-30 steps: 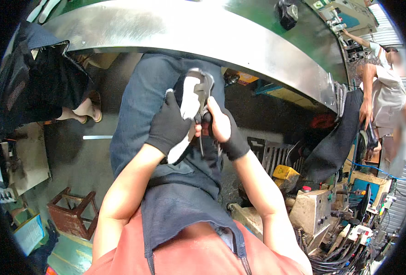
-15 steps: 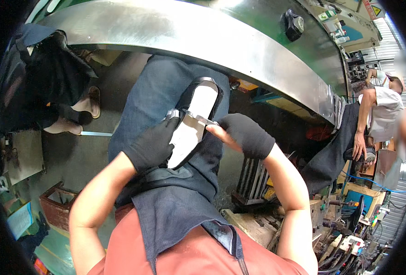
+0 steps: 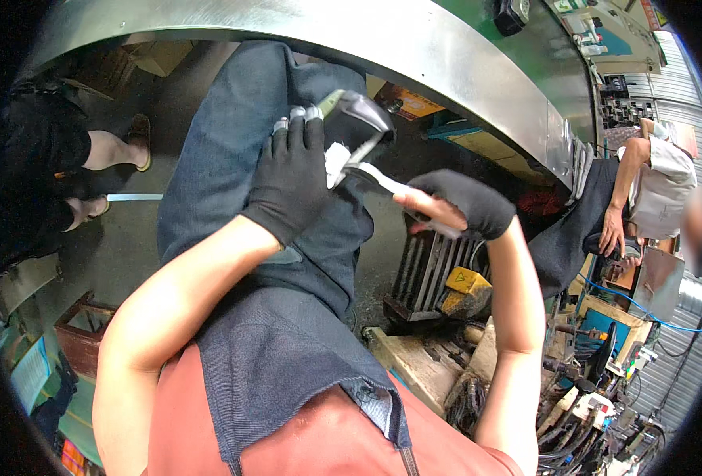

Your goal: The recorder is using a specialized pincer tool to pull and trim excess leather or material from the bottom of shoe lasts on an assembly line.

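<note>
A dark shoe (image 3: 360, 119) is held up over my lap, smeared by motion, with a crumpled white piece (image 3: 336, 161) at its opening. My left hand (image 3: 291, 178), in a black glove with pale fingertips, holds the shoe's side; its fingers lie along it and the thumb is hidden. In my right hand (image 3: 454, 205), whose glove leaves some fingers bare, is a metal hand tool (image 3: 378, 178). The tool points left toward the shoe's opening. Blur hides the tool's exact kind and whether its tip touches the shoe.
Beyond my knees runs a metal-edged bench (image 3: 351, 28) with a dark object (image 3: 512, 16) on it. A slatted metal rack (image 3: 418, 274) and a yellow block (image 3: 468, 283) stand low right. A co-worker (image 3: 652, 182) bends over at right; another person's legs (image 3: 101, 151) are at left.
The shoe has tipped from lying with its white inside facing me to a raised, turned position. My left hand has spread flatter along it. My right hand has moved right and a little down.
</note>
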Demonstrator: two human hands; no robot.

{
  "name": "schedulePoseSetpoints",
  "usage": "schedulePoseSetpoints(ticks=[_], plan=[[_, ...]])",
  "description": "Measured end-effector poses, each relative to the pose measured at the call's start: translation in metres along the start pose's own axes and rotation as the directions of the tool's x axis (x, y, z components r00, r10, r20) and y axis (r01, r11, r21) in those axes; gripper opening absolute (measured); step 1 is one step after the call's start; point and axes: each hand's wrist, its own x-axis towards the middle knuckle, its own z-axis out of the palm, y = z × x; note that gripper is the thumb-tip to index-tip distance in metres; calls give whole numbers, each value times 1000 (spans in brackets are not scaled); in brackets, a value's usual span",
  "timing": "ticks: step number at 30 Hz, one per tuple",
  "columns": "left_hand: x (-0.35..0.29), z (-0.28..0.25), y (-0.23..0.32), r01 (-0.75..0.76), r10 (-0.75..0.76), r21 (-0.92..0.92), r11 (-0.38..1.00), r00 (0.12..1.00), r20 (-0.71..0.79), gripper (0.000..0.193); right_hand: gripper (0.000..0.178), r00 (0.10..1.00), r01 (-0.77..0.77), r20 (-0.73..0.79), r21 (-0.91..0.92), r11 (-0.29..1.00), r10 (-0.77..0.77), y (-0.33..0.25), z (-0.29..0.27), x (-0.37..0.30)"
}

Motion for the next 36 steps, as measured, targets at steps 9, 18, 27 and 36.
schedulePoseSetpoints(ticks=[9,18,27,36], plan=[[-40,-30,-28,-28,24,-217,976,999,-22,80,33,653,487,-626,-85,869,-427,-31,90,24],[-108,-20,-44,500,-340,-721,479,863,373,58,43,946,112,-308,598,794,98,32,196,34],[-86,-9,-45,497,-302,-621,607,866,398,68,34,758,508,-556,176,843,-340,-42,115,3],[-86,-18,-49,334,-195,-667,666,941,277,101,22,727,449,-587,13,893,-356,-17,147,44]])
